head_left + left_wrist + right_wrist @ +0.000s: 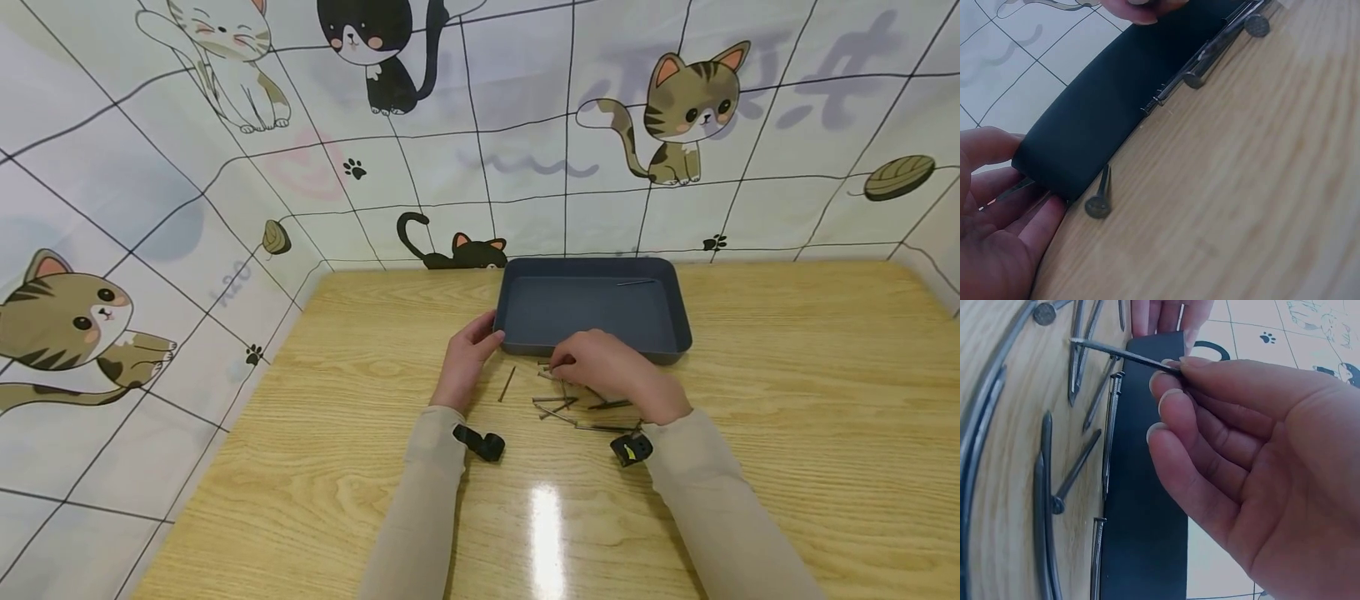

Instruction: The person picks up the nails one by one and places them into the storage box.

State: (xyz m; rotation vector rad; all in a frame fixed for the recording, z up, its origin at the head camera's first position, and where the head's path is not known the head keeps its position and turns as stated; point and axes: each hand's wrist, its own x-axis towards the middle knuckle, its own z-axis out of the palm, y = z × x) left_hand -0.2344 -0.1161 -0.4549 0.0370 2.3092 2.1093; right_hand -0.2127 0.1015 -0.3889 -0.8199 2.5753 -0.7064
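A shallow dark blue-grey tray (577, 304) sits toward the back of the table, with one thin nail (636, 282) lying inside it near the far right. My left hand (467, 358) grips the tray's near left corner, thumb and fingers on either side of the wall. Just in front of the tray, my right hand (611, 367) pinches a metal nail (1122, 355) between thumb and fingertips, its free end pointing out over the table. Below that hand several loose nails (555, 412) of different lengths are scattered. A single nail (507, 383) lies apart, close to my left hand.
The wood-grain table (360, 467) reaches to a cloth backdrop (525, 167) with cats and grid lines, at the back and left. Some loose nails (1110, 437) lie right along the tray's front wall. Each wrist carries a small black camera (632, 448).
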